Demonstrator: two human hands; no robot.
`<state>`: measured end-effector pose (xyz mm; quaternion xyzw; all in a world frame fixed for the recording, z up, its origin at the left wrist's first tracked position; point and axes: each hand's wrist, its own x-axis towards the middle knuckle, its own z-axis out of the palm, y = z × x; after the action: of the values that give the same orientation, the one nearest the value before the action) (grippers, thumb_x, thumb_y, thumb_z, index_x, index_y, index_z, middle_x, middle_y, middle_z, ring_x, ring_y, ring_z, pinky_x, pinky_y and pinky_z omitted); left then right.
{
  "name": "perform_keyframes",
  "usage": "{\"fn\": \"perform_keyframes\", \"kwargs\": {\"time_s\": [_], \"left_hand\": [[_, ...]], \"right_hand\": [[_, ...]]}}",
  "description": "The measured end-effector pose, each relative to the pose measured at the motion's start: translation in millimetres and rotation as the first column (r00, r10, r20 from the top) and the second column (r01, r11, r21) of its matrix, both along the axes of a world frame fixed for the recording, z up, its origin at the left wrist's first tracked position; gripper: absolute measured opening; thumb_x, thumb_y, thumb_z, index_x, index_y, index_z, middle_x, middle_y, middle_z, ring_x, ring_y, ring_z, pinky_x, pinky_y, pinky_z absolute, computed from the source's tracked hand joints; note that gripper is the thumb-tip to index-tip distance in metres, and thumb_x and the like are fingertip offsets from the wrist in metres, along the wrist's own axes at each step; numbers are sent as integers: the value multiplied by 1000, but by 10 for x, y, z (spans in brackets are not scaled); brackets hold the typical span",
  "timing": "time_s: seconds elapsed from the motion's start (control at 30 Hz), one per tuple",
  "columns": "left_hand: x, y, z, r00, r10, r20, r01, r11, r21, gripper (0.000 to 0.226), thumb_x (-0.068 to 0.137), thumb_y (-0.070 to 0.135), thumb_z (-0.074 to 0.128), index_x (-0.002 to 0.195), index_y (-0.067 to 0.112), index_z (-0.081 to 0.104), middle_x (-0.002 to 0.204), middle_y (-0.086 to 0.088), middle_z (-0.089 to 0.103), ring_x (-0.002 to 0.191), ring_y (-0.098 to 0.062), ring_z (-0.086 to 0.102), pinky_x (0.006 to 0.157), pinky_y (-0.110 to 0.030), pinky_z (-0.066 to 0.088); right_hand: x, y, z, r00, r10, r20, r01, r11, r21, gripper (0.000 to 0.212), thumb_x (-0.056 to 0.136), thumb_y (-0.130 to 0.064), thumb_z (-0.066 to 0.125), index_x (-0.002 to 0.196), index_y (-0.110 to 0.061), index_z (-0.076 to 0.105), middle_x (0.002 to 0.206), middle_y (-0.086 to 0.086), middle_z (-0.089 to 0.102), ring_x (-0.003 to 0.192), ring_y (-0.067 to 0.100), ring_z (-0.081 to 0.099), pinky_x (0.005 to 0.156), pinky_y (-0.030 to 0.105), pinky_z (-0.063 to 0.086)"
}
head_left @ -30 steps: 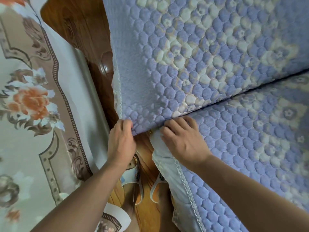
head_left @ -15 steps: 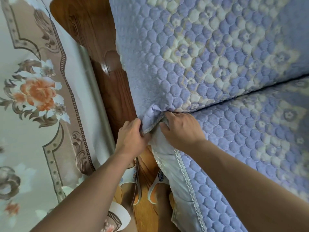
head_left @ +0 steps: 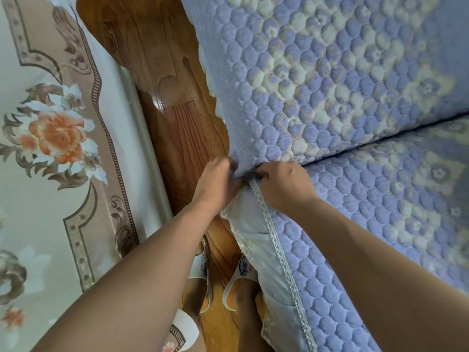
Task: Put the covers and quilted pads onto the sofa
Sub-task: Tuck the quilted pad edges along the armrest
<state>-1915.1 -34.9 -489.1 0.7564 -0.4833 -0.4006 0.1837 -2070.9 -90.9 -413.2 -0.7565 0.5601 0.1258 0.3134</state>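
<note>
My left hand (head_left: 217, 185) and right hand (head_left: 281, 185) both pinch the back pad (head_left: 317, 97) corner at its 7 o'clock

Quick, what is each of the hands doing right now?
Left hand: pinches the lower corner of the back quilted pad.
Right hand: fingers curled at the same corner, beside the seat pad.

Below you: glossy brown wooden plank floor (head_left: 162, 80); at left, a grey flower-patterned rug (head_left: 50, 138).
</note>
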Motion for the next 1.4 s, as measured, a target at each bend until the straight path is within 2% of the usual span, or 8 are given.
{"fn": "perform_keyframes", "kwargs": {"time_s": [0.13,0.3,0.47,0.87,1.1,1.2,1.33,1.4], "left_hand": [[-192,92,152,982,-60,180,68,997,-41,20,87,14,58,75,22,44,85,7,50,87,-26,56,67,-32,34],[-346,36,229,981,116,-153,-125,991,-52,40,88,5,60,64,32,44,83,4,48,79,-15,50,70,-10,34],[-167,-163,301,891,210,-402,-154,974,168,4,88,25,69,85,27,71,92,5,72,88,-11,66,77,-28,49],[-440,-502,277,821,-127,-557,383,845,373,30,104,24,47,109,10,73,122,-6,69,116,-16,60,113,-39,39],[-550,-437,171,611,414,-674,79,815,573,18,96,14,57,96,4,73,91,-12,72,88,-23,67,81,-25,53],[-536,-356,155,590,487,-644,-58,821,568,35,73,21,67,102,6,78,107,-17,75,108,-34,68,101,-43,51],[-510,-192,199,493,712,-500,-448,700,556,18,73,7,61,68,11,77,73,-3,74,73,-19,70,72,-30,56],[-598,-56,247,554,707,-439,-547,707,449,18,85,11,56,85,19,72,86,0,74,81,-15,69,75,-31,55]], "right_hand": [[84,10,79,999,-32,-30,34,997,71,22,90,-25,43,97,-24,63,99,8,68,85,30,53,72,35,42],[83,0,43,999,49,-10,-47,988,147,32,100,-30,33,125,-20,51,122,11,64,107,36,58,81,39,36],[-52,223,50,964,265,0,-261,949,-176,24,95,-31,47,97,-16,66,81,6,70,82,34,65,85,44,47],[-141,392,64,956,287,-56,-291,918,-269,32,75,-41,56,65,-14,69,61,2,65,65,24,61,85,39,48],[-486,262,111,914,267,305,-188,946,-264,22,89,-22,51,85,-8,67,91,6,68,88,26,61,88,41,48],[-714,243,125,931,354,89,-290,866,-407,32,93,-32,56,115,-11,68,119,2,65,116,25,56,116,38,31],[-645,185,83,949,309,-66,-310,874,-373,47,99,-54,42,107,-15,67,108,1,63,108,27,55,112,38,29],[-627,178,62,953,294,-74,-299,872,-388,46,98,-55,43,103,-16,67,103,1,63,104,28,54,109,40,32]]}}
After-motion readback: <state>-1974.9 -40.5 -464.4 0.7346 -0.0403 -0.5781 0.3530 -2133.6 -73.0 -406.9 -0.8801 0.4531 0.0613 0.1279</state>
